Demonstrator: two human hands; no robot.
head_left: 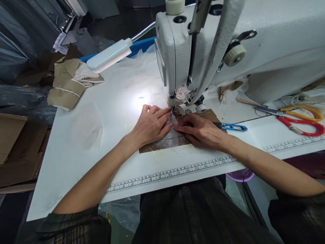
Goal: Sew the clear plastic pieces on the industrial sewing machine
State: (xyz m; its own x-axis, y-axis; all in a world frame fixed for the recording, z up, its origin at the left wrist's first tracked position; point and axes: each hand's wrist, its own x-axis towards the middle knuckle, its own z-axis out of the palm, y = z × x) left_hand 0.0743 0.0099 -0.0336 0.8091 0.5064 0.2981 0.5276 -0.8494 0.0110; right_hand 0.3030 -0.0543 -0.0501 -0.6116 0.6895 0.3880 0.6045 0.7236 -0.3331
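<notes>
Under the needle area of a white sewing machine (167, 51), a piece of sheer white fabric (170, 139) lies over a brown board (149, 147). My left hand (153, 123) rests on the fabric's left side, fingers stretched forward, the fingertips close to the presser foot (173, 111). On the right side, my right hand (200, 130) has its fingers bent and pressed together at the fabric's edge, just in front of the foot. Its palm side is hidden. Blue-handled thread snips (233, 127) lie right of this hand.
Scissors with a red handle (302, 127) and others with a yellow handle (304, 112) lie at the right. A lamp (110, 55) lights the table. A tied brown bundle (67, 83) sits at the back left. A printed ruler (167, 176) runs along the front edge.
</notes>
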